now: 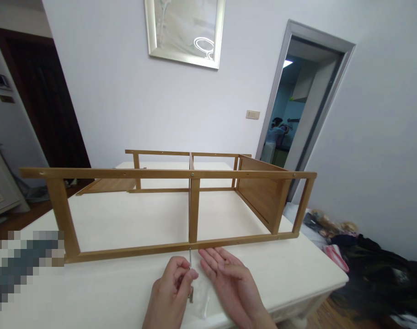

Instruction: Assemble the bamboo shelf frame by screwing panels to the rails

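Note:
A wooden shelf frame (194, 210) lies on its side on a white table. My left hand (172, 288) is closed, with a thin metal rod (190, 259) pinched between thumb and fingers. The rod's upper end meets the lower front rail (133, 252), just below the middle crosspiece. Another small metal piece (191, 295) shows under the same hand; its kind is unclear. My right hand (231, 278) is open, palm turned up, its fingertips at the rail right of the rod. Between the hands lies a clear plastic bag (204, 299).
The white table (126, 292) ends in a front right corner. A wood panel (259, 189) spans the frame's right part. Clothes and bags (380, 269) are heaped at the right. Beyond the doorway a person (276, 135) stands in another room.

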Motion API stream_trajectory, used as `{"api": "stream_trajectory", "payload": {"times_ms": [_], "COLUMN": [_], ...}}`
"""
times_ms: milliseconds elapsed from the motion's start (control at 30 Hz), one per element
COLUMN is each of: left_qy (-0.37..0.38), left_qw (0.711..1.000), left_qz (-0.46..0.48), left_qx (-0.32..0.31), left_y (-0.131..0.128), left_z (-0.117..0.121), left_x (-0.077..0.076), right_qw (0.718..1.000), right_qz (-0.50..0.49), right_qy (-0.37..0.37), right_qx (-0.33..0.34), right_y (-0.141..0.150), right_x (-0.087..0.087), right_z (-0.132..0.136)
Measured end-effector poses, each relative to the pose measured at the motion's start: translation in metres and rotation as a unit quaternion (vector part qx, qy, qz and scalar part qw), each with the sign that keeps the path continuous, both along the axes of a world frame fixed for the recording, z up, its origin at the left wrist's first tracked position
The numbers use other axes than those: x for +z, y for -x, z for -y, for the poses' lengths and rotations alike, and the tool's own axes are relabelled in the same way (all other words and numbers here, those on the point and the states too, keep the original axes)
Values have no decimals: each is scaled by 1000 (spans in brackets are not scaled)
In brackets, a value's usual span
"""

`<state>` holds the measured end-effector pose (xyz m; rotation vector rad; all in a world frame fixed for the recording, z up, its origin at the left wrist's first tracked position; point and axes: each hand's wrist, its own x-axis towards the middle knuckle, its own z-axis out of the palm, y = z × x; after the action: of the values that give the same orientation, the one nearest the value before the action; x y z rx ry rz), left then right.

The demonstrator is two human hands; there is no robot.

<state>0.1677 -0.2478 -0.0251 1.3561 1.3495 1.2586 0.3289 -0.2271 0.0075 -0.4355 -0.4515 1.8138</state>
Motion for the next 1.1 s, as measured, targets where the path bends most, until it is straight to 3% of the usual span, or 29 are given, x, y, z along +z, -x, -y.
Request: {"api": "stream_trajectory", "payload": {"times_ms": [600,1100], "left_qy": [-37,-54], "left_qw": [999,995], "left_qz": [-7,-54], "left_qx": [21,62], "left_y": [3,7], "left_z": [-3,0], "left_x": [-6,0], "right_qw": [1000,1000], "right_qz": [11,8], "right_qy": [-5,-3], "right_qx": [6,2], "right_y": [0,0], "right_x": [1,2], "right_z": [-1,0]}}
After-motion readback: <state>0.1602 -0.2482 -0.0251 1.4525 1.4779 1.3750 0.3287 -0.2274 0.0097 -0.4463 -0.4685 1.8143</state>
